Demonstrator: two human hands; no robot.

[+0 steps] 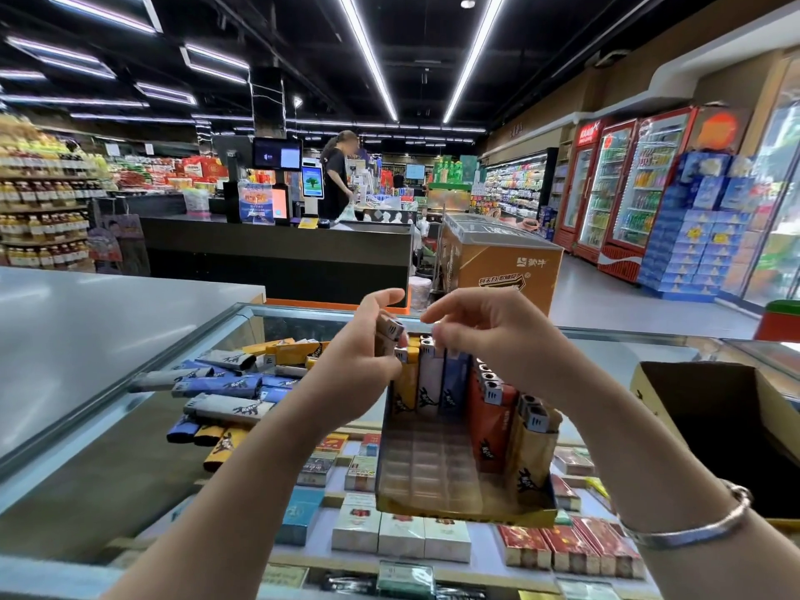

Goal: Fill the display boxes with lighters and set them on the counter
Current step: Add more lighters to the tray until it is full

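A yellow display box (465, 508) with a gridded floor stands on the glass counter (143, 426). Upright lighters fill its back row (433, 378) and right side (532, 443); its front left cells are bare. My left hand (368, 339) grips a couple of tan lighters (388, 330) above the box's back left corner. My right hand (480, 335) hovers just right of it with its fingertips curled over the tops of the back-row lighters; what it pinches is hidden. Loose lighters (225, 391) in blue, grey and yellow lie in a heap on the glass to the left.
An open cardboard box (710, 409) sits at the right on the counter. Cigarette packs (402, 534) lie under the glass. A grey countertop (86, 322) stretches to the left. Beyond are a checkout desk (277, 253) with a person, a chest freezer (502, 262) and drink fridges.
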